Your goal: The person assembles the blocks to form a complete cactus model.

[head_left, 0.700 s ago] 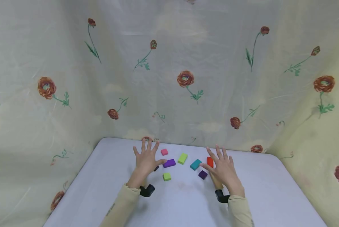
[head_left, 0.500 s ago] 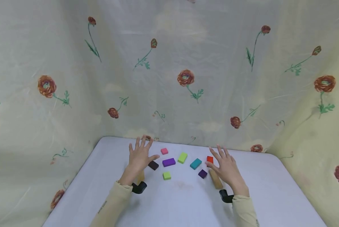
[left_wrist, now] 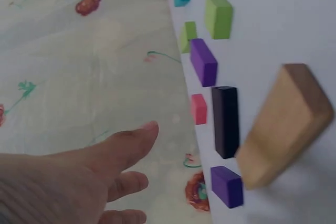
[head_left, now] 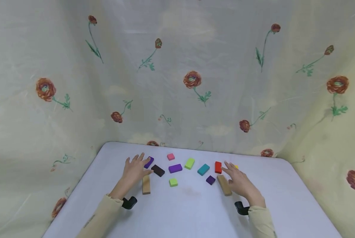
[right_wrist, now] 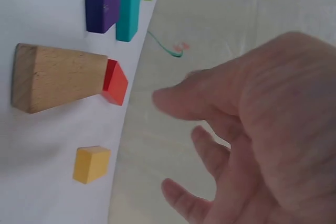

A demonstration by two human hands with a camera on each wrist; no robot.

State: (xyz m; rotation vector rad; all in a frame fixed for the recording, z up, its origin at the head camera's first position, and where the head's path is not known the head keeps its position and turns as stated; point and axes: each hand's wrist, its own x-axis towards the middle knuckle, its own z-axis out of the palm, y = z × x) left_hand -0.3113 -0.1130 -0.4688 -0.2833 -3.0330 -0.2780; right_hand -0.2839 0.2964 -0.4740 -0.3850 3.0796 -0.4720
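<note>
Blocks of wood (head_left: pixel 146 185), prob. light & stiff, best pinched mid-sides, lie nr L hand (head_left: pixel 131 173) & R hand (head_left: pixel 241 183), both empty, loosely spread.

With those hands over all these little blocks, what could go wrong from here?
A bump, perhaps: the left hand hovers near the black block and a purple block, so a low sweep might knock them. The right hand mostly hides the yellow block in the head view, so it could be overlooked. The black gadget on the right wrist might brush the nearby wooden block.
</note>
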